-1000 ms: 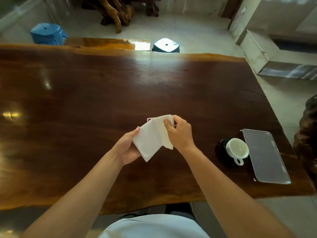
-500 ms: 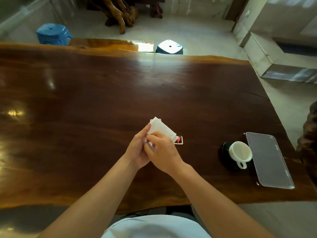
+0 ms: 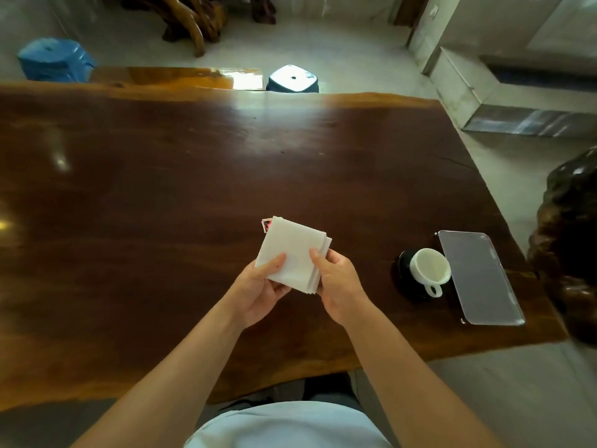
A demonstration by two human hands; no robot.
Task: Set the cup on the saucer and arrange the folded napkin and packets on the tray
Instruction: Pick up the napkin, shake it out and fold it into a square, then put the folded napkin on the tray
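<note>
A white napkin (image 3: 295, 250), folded into a layered square, is held above the table by both hands. My left hand (image 3: 261, 287) grips its near left corner with the thumb on top. My right hand (image 3: 336, 282) pinches its near right edge. A red-and-white packet (image 3: 266, 224) peeks out from behind the napkin's far left corner; the rest of it is hidden. To the right, a white cup (image 3: 429, 266) stands on a black saucer (image 3: 403, 276), handle toward me. A clear rectangular tray (image 3: 478, 276) lies just right of the cup.
The dark wooden table (image 3: 161, 189) ends close behind the tray on the right. A dark carved object (image 3: 568, 247) stands at the right edge. Beyond the far edge are a wooden bench (image 3: 174, 77), a blue stool (image 3: 53, 61) and a dark stool (image 3: 292, 79).
The napkin went from a loose open fold to a compact square. My hands closed together over it, then drew apart to hold it flat by its near corners.
</note>
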